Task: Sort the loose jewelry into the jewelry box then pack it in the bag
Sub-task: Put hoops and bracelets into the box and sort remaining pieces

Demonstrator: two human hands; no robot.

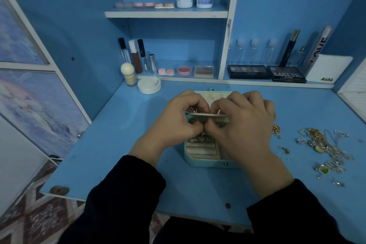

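A pale teal jewelry box (204,157) lies open in the middle of the blue desk, with cream ring rolls and several small metal pieces inside. Its lid (210,94) stands up at the back. Both hands hover over the box. My left hand (178,119) and my right hand (242,123) have curled fingers and pinch a thin cream flap (200,114) that runs across the box. What lies under the hands is hidden. Loose jewelry (320,144), gold and silver chains and pendants, is scattered on the desk to the right. No bag is in view.
A white round jar (149,85) and a cream-capped bottle (128,73) stand at the back left. Behind the box, shelves hold lip products, eyeshadow palettes (287,73) and bottles. The desk's front edge (138,202) is near my sleeves.
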